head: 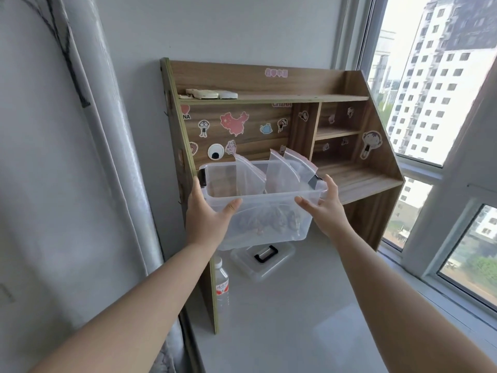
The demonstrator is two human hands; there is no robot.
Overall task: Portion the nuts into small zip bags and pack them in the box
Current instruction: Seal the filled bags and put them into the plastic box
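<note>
A clear plastic box is lifted off the white surface, in front of the wooden shelf. My left hand grips its left end, thumb on the front wall, fingers round the side. At its right end my right hand grips the rim beside a black latch. Three small zip bags stick up out of the box, and brown nuts show through its bottom. The box's clear lid with a black handle lies on the surface underneath.
The wooden desk shelf with stickers stands against the wall behind the box. A water bottle stands by the shelf's left leg. A window runs along the right, a curtain hangs at the left.
</note>
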